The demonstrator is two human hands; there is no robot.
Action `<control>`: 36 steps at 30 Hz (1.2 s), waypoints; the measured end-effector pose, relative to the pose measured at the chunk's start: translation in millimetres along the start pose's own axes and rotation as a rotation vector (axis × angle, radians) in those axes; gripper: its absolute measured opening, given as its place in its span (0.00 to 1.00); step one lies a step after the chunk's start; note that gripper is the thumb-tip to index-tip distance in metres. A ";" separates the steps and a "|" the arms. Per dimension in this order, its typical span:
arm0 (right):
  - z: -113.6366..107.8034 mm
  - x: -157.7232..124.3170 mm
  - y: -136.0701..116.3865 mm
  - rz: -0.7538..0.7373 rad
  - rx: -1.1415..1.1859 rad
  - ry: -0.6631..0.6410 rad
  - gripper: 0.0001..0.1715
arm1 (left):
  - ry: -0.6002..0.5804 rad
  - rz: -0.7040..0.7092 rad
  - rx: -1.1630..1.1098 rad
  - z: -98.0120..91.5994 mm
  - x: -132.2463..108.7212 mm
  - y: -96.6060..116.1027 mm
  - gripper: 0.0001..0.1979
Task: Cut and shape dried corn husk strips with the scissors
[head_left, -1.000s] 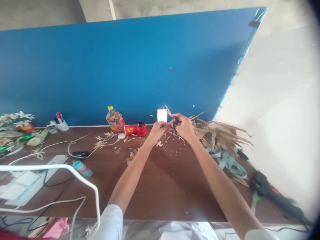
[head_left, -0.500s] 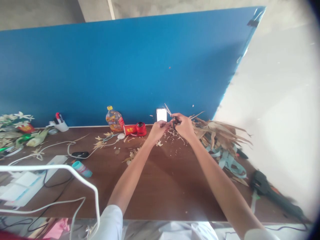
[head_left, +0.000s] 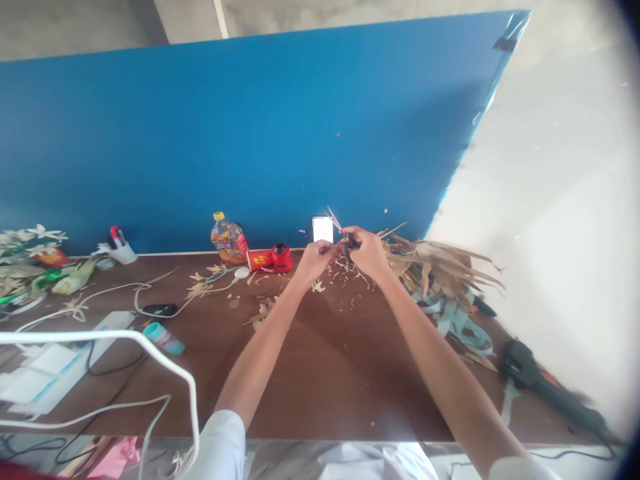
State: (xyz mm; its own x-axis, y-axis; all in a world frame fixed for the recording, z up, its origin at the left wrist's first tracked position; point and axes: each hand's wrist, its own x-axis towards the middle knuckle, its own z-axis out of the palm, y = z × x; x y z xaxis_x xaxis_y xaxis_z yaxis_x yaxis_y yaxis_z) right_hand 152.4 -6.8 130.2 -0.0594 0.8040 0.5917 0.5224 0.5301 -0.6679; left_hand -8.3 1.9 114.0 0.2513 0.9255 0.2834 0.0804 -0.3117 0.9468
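Note:
My right hand is closed round the dark handles of a pair of scissors, whose blades point up and to the left, slightly apart. Close beside it, my left hand is pinched, its fingertips near the scissor handles; what it holds is too small to make out. A bright white screen stands upright behind the hands, against the blue panel. Small pale clippings lie scattered on the brown table beneath them.
Dried husks and pale blue ribbon lie at the right, near a black glue gun. A bottle and red rolls stand left of my hands. Further left are a blue roll, cables and a power strip.

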 end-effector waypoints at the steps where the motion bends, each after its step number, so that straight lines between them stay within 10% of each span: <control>1: -0.1 0.0 -0.2 -0.003 -0.005 -0.001 0.24 | 0.002 -0.002 0.005 0.0 0.0 -0.2 0.16; 18: 2.9 -1.1 2.9 0.006 -0.047 -0.046 0.24 | -0.122 0.022 0.180 -12.4 -4.6 6.2 0.13; 24: -1.4 -3.1 -5.7 -0.024 -0.161 -0.101 0.21 | -0.280 0.008 0.466 -51.9 -8.8 27.5 0.16; 29: -3.3 -1.0 0.6 0.050 -0.178 -0.095 0.21 | -0.646 -0.178 0.656 -93.6 -12.9 31.0 0.11; 36: -2.0 0.4 5.5 0.087 -0.162 -0.106 0.20 | -0.481 -0.406 0.839 -137.4 -9.6 -1.2 0.10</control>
State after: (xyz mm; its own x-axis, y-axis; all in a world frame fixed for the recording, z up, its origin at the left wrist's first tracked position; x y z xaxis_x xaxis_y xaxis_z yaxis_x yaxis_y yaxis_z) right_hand 157.0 -4.0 127.7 -0.0925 0.8731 0.4788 0.6590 0.4142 -0.6279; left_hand -143.3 22.9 131.1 0.3982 0.8681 -0.2965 0.8411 -0.2165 0.4956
